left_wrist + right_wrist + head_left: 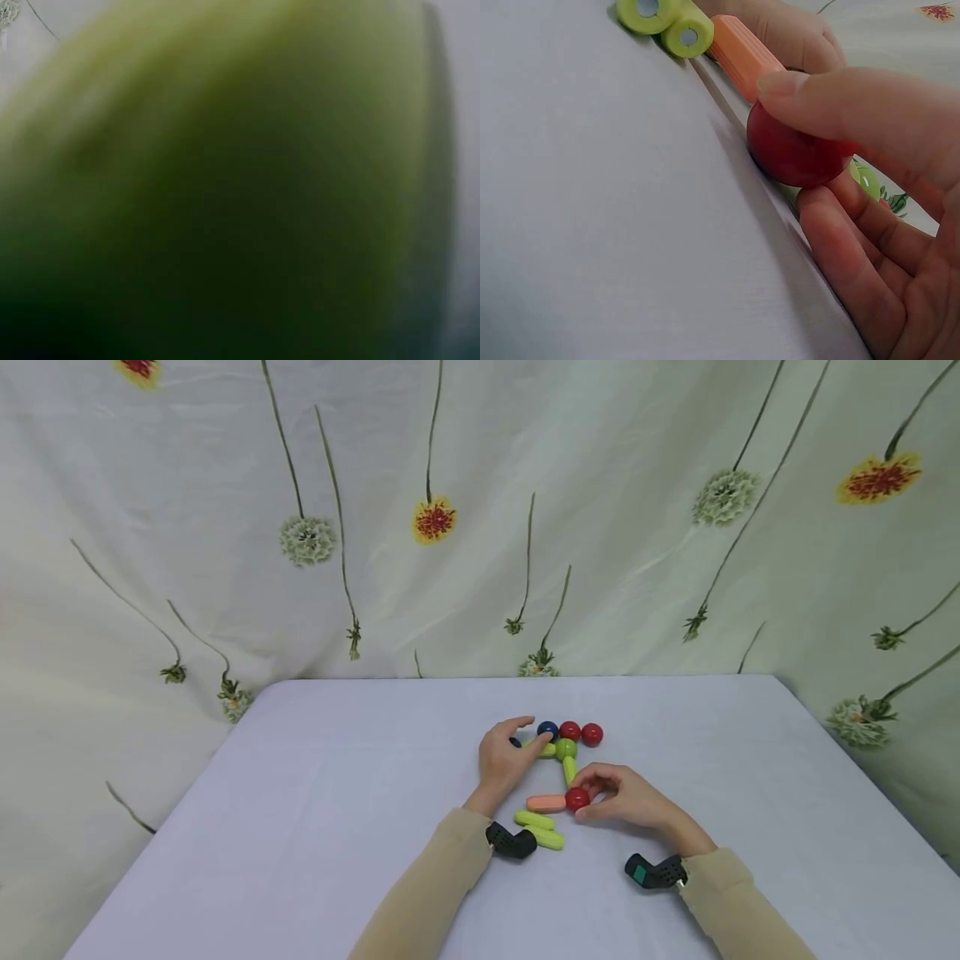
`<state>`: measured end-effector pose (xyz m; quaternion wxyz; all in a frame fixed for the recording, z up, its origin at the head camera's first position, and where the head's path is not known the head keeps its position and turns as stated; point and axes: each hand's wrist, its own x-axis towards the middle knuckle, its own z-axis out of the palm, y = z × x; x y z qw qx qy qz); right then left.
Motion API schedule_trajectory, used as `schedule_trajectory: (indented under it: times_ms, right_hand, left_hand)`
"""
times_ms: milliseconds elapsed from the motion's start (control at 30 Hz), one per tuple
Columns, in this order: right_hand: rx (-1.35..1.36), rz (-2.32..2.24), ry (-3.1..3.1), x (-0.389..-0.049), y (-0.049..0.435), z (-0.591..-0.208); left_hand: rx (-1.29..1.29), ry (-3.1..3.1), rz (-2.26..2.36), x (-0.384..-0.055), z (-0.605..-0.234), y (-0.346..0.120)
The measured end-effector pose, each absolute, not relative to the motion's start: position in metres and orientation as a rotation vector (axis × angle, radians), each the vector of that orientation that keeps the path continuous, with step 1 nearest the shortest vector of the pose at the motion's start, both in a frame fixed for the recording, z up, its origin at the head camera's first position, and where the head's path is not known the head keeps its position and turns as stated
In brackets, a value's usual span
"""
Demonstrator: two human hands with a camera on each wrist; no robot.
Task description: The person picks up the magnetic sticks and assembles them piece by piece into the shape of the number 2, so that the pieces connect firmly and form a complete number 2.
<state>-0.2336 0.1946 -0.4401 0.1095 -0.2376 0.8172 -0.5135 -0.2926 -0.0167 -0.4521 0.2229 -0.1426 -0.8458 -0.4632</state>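
Right wrist view shows a round, glossy red ball.

A pale, off-white fabric backdrop hangs behind the worktop and drops past its left and right sides, its surface softly creased. Printed on it, heads downward on long thin green stems, are red-and-yellow blossoms and fluffy whitish-green flower heads. The worktop's surface is a plain pale lavender, with rounded far corners. The light is soft and diffuse.
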Motion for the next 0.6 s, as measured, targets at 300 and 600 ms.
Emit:
schedule_trajectory:
  times_ms: [300,600]
  right_hand:
    - [-0.705,-1.494,2.411,-0.225,0.188,-0.424]
    - [-0.694,-1.5,2.397,-0.216,0.184,-0.407]
  left_hand:
    - [-0.4,-2.358,-1.314,-0.298,-0.452,-0.015]
    - [-0.392,-2.42,-1.329,-0.299,-0.45,-0.011]
